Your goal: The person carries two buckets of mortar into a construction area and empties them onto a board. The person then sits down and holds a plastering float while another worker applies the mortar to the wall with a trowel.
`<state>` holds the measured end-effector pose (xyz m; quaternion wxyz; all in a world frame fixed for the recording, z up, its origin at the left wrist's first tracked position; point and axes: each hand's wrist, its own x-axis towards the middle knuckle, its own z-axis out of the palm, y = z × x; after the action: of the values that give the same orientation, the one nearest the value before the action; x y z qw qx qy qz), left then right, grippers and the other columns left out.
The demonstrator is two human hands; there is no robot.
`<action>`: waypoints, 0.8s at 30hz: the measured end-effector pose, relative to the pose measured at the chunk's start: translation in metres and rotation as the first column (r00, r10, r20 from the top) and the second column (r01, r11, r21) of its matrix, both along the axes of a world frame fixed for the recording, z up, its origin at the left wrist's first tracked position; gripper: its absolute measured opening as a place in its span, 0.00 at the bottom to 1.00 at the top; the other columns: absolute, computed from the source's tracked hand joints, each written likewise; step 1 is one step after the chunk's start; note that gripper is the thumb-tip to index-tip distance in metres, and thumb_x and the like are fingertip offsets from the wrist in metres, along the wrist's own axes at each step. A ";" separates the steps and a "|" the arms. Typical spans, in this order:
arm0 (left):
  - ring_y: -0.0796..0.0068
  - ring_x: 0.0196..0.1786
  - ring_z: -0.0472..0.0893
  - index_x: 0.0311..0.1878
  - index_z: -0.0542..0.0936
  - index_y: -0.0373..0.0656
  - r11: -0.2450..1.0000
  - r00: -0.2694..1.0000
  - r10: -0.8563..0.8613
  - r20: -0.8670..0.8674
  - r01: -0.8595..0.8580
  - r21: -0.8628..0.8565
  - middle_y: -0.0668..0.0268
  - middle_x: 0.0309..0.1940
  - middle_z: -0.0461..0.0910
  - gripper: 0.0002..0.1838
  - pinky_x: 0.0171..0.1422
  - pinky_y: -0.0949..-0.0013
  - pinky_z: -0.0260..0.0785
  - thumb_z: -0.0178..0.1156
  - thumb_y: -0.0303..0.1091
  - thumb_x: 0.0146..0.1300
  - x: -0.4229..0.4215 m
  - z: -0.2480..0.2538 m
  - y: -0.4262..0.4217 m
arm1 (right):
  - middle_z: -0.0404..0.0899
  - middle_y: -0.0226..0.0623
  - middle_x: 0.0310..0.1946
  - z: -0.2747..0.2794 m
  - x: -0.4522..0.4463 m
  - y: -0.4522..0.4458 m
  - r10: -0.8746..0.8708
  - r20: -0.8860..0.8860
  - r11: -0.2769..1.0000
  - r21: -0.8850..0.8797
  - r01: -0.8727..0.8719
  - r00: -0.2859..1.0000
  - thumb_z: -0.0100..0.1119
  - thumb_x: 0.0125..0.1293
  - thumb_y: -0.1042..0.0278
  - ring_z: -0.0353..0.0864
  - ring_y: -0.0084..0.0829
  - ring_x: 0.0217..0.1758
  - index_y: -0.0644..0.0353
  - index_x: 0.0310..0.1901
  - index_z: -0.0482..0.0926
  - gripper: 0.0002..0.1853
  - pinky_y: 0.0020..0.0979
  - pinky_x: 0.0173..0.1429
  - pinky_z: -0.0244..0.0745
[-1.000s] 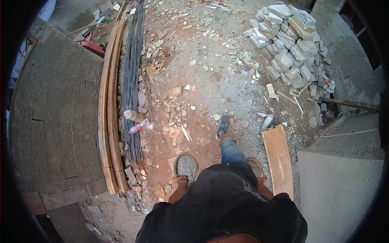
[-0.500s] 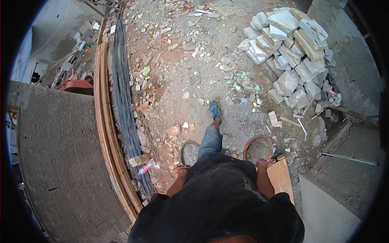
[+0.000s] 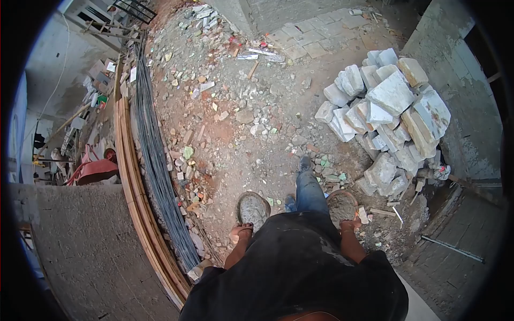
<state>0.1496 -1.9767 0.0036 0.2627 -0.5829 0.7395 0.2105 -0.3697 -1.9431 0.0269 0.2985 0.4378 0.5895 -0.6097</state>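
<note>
Two round buckets filled with grey wet-looking material hang at my sides. My left hand (image 3: 242,230) is closed at the near edge of the left bucket (image 3: 254,209), just left of my dark shirt. On the other side, my right hand (image 3: 350,223) is closed at the near rim of the right bucket (image 3: 342,205), which has an orange-brown edge. The handles themselves are too small to make out. Between the buckets my leg in blue jeans (image 3: 310,193) reaches forward over the rubble ground.
A pile of stone blocks (image 3: 392,95) stands at the right. Long wooden boards (image 3: 140,214) and a bundle of steel rods (image 3: 156,144) run along the left. Beyond them is a red wheelbarrow (image 3: 95,170). Broken tile and rubble (image 3: 230,115) cover the ground ahead.
The view has moved forward along the ground, with the stone pile nearer and the paved patch ahead now showing. The legs have changed stride. Both buckets have travelled along with my hands.
</note>
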 end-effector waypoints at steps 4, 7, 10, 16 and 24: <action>0.67 0.48 0.66 0.38 0.67 0.52 0.999 0.999 -0.044 0.002 0.044 0.012 0.69 0.42 0.69 0.11 0.54 0.55 0.57 0.41 0.47 0.61 -0.002 -0.016 -0.139 | 0.68 0.30 0.30 -0.005 0.002 -0.114 -0.019 0.057 1.000 -0.018 0.020 0.998 0.54 0.50 0.49 0.67 0.31 0.32 0.52 0.36 0.71 0.17 0.36 0.37 0.63; 0.66 0.46 0.66 0.36 0.67 0.52 0.995 0.995 -0.098 0.005 0.098 0.024 0.69 0.40 0.69 0.11 0.53 0.54 0.57 0.41 0.47 0.61 -0.006 -0.016 -0.254 | 0.70 0.30 0.31 0.004 0.002 -0.217 -0.037 0.091 0.998 -0.039 0.041 0.995 0.55 0.49 0.49 0.68 0.31 0.31 0.53 0.36 0.72 0.18 0.34 0.37 0.63; 0.66 0.45 0.66 0.34 0.66 0.52 0.987 0.987 -0.159 -0.020 0.160 0.035 0.69 0.38 0.69 0.11 0.52 0.52 0.57 0.40 0.47 0.61 -0.006 -0.016 -0.353 | 0.73 0.30 0.32 0.028 0.000 -0.306 -0.064 0.124 0.996 -0.049 0.071 0.990 0.55 0.48 0.50 0.69 0.31 0.31 0.53 0.37 0.74 0.19 0.33 0.36 0.64; 0.66 0.40 0.63 0.30 0.63 0.52 0.779 0.766 -0.565 0.307 0.618 -0.106 0.69 0.34 0.66 0.10 0.48 0.52 0.55 0.42 0.46 0.60 -0.039 -0.015 -0.582 | 0.67 0.31 0.19 0.019 -0.022 -0.478 -0.187 -0.020 0.975 -0.130 0.182 0.982 0.58 0.46 0.44 0.68 0.34 0.20 0.52 0.28 0.70 0.19 0.36 0.27 0.67; 0.69 0.28 0.56 0.23 0.57 0.52 -0.198 -0.425 -0.429 0.797 0.905 0.376 0.71 0.23 0.58 0.13 0.37 0.58 0.51 0.47 0.44 0.54 -0.080 -0.043 -0.865 | 0.52 0.25 0.12 0.018 -0.062 -0.723 -0.315 0.004 0.949 -0.007 0.315 0.949 0.58 0.45 0.46 0.51 0.25 0.13 0.50 0.20 0.57 0.22 0.29 0.19 0.47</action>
<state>0.0701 -2.8418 -0.0395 0.4348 0.1036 0.7064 -0.5489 -0.4314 -2.6665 0.0447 0.1998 0.5261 0.5091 -0.6512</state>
